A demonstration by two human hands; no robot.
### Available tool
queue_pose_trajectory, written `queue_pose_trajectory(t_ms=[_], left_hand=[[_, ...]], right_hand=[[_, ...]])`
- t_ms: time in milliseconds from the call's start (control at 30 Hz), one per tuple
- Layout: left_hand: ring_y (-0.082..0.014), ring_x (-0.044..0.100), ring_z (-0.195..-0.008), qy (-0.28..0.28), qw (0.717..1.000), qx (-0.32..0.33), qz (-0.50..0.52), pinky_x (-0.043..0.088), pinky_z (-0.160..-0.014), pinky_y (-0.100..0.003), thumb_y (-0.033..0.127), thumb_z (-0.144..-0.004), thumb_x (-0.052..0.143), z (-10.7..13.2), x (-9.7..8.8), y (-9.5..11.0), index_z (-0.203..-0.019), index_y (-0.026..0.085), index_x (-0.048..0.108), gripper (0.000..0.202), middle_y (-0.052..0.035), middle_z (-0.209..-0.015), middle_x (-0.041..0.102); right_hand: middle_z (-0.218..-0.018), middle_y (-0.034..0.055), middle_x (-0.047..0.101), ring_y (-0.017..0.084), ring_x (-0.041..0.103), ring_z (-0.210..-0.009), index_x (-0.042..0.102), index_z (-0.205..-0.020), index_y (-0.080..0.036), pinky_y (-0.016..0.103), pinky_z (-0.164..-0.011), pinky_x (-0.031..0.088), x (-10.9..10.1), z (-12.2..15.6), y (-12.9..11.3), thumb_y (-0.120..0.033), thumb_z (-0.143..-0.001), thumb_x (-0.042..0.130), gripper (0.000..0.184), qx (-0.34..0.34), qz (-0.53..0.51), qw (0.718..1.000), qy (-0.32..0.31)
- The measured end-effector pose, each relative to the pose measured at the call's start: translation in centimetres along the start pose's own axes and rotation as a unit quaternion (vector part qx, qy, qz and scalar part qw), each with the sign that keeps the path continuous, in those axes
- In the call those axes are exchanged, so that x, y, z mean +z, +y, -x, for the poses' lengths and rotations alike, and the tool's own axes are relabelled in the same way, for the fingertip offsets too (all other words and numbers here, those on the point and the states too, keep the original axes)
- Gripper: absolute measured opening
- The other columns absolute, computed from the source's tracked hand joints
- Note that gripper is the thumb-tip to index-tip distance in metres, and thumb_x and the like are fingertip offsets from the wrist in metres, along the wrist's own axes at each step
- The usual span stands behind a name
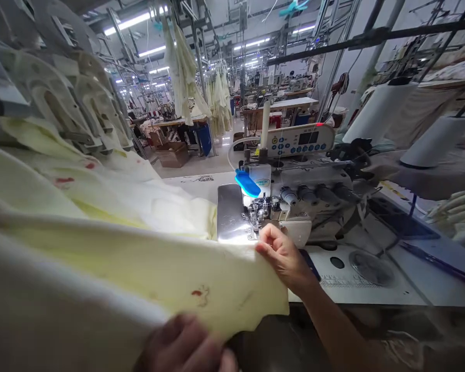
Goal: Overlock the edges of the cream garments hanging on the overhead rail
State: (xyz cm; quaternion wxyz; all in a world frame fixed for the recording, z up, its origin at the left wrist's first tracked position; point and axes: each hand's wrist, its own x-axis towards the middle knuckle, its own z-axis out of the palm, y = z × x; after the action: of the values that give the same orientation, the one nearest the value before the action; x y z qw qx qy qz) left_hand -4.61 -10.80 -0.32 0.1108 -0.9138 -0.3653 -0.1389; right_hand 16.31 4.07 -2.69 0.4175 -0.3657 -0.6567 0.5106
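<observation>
A pale yellow fabric piece (232,284) with small printed red marks stretches from the left across the front of the sewing machine (294,191). My right hand (284,256) pinches its upper edge between thumb and fingers, just in front of the needle area and the shiny metal plate (230,212). Low in the view, my left hand (186,346) is smeared by motion beside the lower edge of the fabric; its grip cannot be made out. A blue guard (247,183) sits above the presser foot.
More pale fabric (158,201) hangs from grey hanger clamps (89,98) at left. White thread cones (380,111) stand at right. A control panel (300,139) tops the machine. A ruler-marked table surface (349,281) lies right of my hand. Behind are other workstations and a cardboard box (172,154).
</observation>
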Motion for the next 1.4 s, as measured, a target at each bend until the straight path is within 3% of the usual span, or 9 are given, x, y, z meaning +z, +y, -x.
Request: queue_pose_trajectory(t_ms=[100, 200, 367, 533, 600, 700, 867, 1100, 1400], left_hand=[[-0.0238, 0.051, -0.122, 0.131, 0.987, -0.085, -0.044, 0.045, -0.101, -0.045, 0.010, -0.088, 0.043, -6.9, 3.1, -1.4, -0.087, 0.018, 0.062, 0.021, -0.0089, -0.124, 0.060], [-0.0248, 0.057, -0.115, 0.117, 0.985, -0.129, 0.006, 0.045, -0.100, -0.046, 0.014, -0.090, 0.040, -11.3, 5.8, -4.0, -0.094, 0.015, 0.062, 0.022, -0.0122, -0.118, 0.063], [-0.0267, 0.056, -0.113, 0.082, 0.977, -0.194, 0.024, 0.044, -0.100, -0.045, 0.015, -0.091, 0.040, -11.7, 7.2, -6.8, -0.096, 0.012, 0.061, 0.022, -0.0136, -0.120, 0.061], [-0.0191, 0.056, -0.084, 0.143, 0.980, -0.134, 0.044, 0.048, -0.073, -0.031, 0.014, -0.091, 0.042, -10.8, 5.2, -4.1, -0.106, 0.018, 0.057, 0.022, -0.0059, -0.092, 0.063], [-0.0150, 0.053, -0.069, 0.157, 0.975, -0.144, 0.054, 0.042, -0.062, -0.025, 0.016, -0.092, 0.044, -10.7, 4.5, -2.8, -0.100, 0.020, 0.058, 0.017, -0.0014, -0.078, 0.060], [-0.0109, 0.049, -0.058, 0.166, 0.965, -0.203, 0.010, 0.032, -0.053, -0.022, 0.028, -0.093, 0.048, -10.9, 3.8, -2.5, -0.075, 0.019, 0.056, 0.021, 0.0020, -0.064, 0.053], [-0.0122, 0.050, -0.057, 0.047, 0.957, -0.273, -0.080, 0.021, -0.050, -0.027, 0.035, -0.096, 0.038, -12.4, 3.6, -5.1, -0.068, 0.019, 0.052, 0.035, 0.0009, -0.065, 0.054], [-0.0170, 0.057, -0.063, -0.123, 0.943, -0.310, 0.009, 0.021, -0.051, -0.028, 0.033, -0.092, 0.042, -14.6, 5.4, -7.8, -0.085, 0.022, 0.054, 0.018, 0.0018, -0.074, 0.063], [-0.0189, 0.061, -0.066, -0.163, 0.945, -0.285, 0.008, 0.023, -0.050, -0.030, 0.033, -0.095, 0.034, -14.6, 5.6, -7.5, -0.086, 0.021, 0.051, 0.022, -0.0010, -0.081, 0.065]], right_hand=[[-0.065, -0.0023, 0.045, 0.014, 0.044, -0.056, 0.042, -0.075, -0.022, 0.025, -0.054, 0.033, 0.1, 0.3, 0.6, -0.045, -0.083, 0.051, 0.026, -0.011, 0.158, 0.979, 0.127], [-0.078, 0.0046, 0.057, 0.022, 0.054, -0.066, 0.043, -0.084, -0.021, 0.031, -0.059, 0.037, 0.2, -0.7, 1.3, -0.036, -0.082, 0.045, 0.015, -0.020, 0.283, 0.934, 0.217], [-0.089, 0.0122, 0.061, 0.028, 0.059, -0.078, 0.047, -0.096, -0.019, 0.038, -0.065, 0.044, 0.1, -1.6, 2.0, -0.031, -0.086, 0.038, 0.018, -0.033, 0.303, 0.918, 0.254], [-0.127, 0.0120, 0.049, 0.028, 0.048, -0.118, 0.042, -0.126, -0.022, 0.040, -0.097, 0.042, 0.8, 3.8, 2.3, -0.055, -0.085, 0.056, 0.054, -0.197, 0.207, 0.941, 0.181], [-0.132, 0.0106, 0.046, 0.029, 0.046, -0.121, 0.035, -0.133, -0.025, 0.040, -0.096, 0.044, 1.7, 5.8, 2.7, -0.058, -0.078, 0.065, 0.071, -0.122, 0.161, 0.970, 0.139], [-0.103, 0.0072, 0.061, 0.024, 0.061, -0.092, 0.048, -0.115, -0.021, 0.031, -0.074, 0.051, 2.8, 6.7, 3.1, -0.052, -0.084, 0.059, 0.045, 0.053, 0.018, 0.992, 0.117], [-0.060, -0.0011, 0.048, 0.011, 0.042, -0.054, 0.050, -0.072, -0.017, 0.020, -0.047, 0.032, 2.2, 3.8, 2.4, -0.050, -0.086, 0.050, 0.036, 0.067, 0.001, 0.987, 0.149], [-0.049, -0.0072, 0.049, 0.009, 0.036, -0.042, 0.038, -0.094, -0.022, 0.018, -0.041, 0.025, 1.6, 2.0, 3.0, -0.043, -0.086, 0.053, 0.028, 0.093, -0.021, 0.983, 0.158], [-0.047, -0.0086, 0.031, 0.007, 0.022, -0.043, 0.055, -0.120, -0.008, 0.019, -0.040, 0.017, 0.7, 2.4, 1.5, -0.035, -0.084, 0.048, 0.045, 0.104, 0.008, 0.987, 0.124]])
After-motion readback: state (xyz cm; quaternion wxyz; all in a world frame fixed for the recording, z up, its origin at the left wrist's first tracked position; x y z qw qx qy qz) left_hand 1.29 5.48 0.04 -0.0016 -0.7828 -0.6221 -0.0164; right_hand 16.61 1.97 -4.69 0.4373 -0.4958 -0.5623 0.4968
